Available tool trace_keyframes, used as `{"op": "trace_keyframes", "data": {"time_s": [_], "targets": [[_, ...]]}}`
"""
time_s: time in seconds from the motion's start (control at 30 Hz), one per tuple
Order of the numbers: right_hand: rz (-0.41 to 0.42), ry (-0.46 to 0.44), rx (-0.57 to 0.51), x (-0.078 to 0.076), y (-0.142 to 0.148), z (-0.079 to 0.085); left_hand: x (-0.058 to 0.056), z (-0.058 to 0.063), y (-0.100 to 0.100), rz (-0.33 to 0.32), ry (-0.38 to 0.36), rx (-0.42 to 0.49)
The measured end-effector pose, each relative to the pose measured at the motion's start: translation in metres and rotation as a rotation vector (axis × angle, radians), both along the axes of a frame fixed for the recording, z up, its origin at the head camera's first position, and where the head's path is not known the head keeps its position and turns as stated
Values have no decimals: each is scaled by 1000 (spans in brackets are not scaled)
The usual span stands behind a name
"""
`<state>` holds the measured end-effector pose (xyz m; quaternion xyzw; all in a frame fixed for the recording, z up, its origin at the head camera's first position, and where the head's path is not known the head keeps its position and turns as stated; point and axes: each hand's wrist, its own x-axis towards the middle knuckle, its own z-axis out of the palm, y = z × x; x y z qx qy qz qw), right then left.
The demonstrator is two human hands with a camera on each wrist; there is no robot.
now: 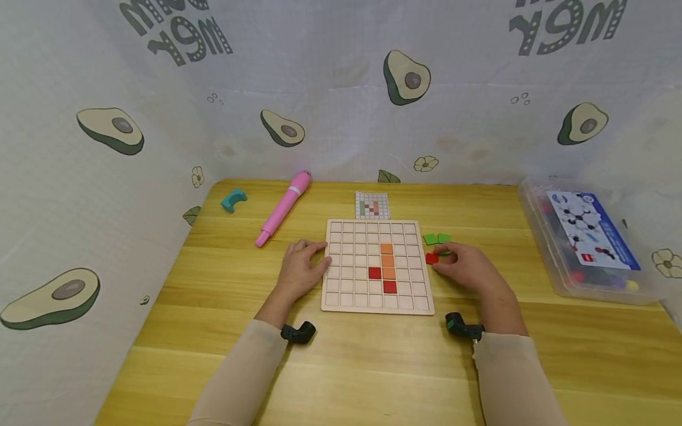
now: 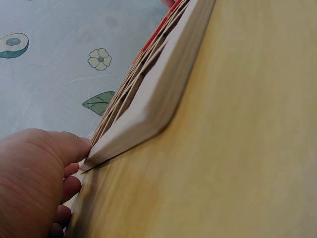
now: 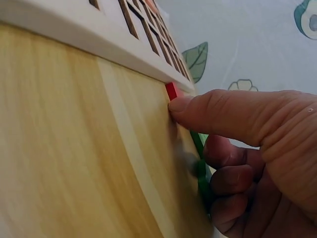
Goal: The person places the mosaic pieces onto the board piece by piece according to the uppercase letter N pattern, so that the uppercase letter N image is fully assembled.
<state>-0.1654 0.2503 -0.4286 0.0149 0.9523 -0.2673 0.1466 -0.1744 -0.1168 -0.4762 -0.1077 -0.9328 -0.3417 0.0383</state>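
Note:
A square wooden grid board (image 1: pixel 341 302) lies flat on the table. Three orange tiles (image 1: pixel 387 260) run down one of its columns; one red tile (image 1: pixel 375 273) sits left of the lowest orange one, another red tile (image 1: pixel 390 287) just below it. With thumb and index fingertip, my left hand (image 1: pixel 299 271) touches the board's left edge. Beside the right edge, my right hand (image 1: pixel 470 266) pinches a loose red square tile (image 1: pixel 432 258), its thumb on the tile in the right wrist view (image 3: pixel 171 91). Green tiles (image 1: pixel 430 239) lie just beyond those fingers, one partly hidden.
Behind the board lies a small printed pattern card (image 1: pixel 372 205). A pink pen-shaped stick (image 1: pixel 285 207) and a teal curved piece (image 1: pixel 233 200) are at the back left. A clear plastic box (image 1: pixel 591 242) with a molecule-printed label stands on the right. Patterned cloth hangs behind the table.

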Motion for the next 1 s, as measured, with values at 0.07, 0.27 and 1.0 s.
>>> {"op": "trace_keyframes", "data": {"time_s": [0.07,0.27,1.0], "targets": [[14,8,-7,0,2,0,0,-1,0,1,-1,0],[12,-3,-12,0,3,1,0,-1,-1,4,-5,-2],[102,49,-63,-1,-34,12,-1,0,-1,-4,-11,8]]}}
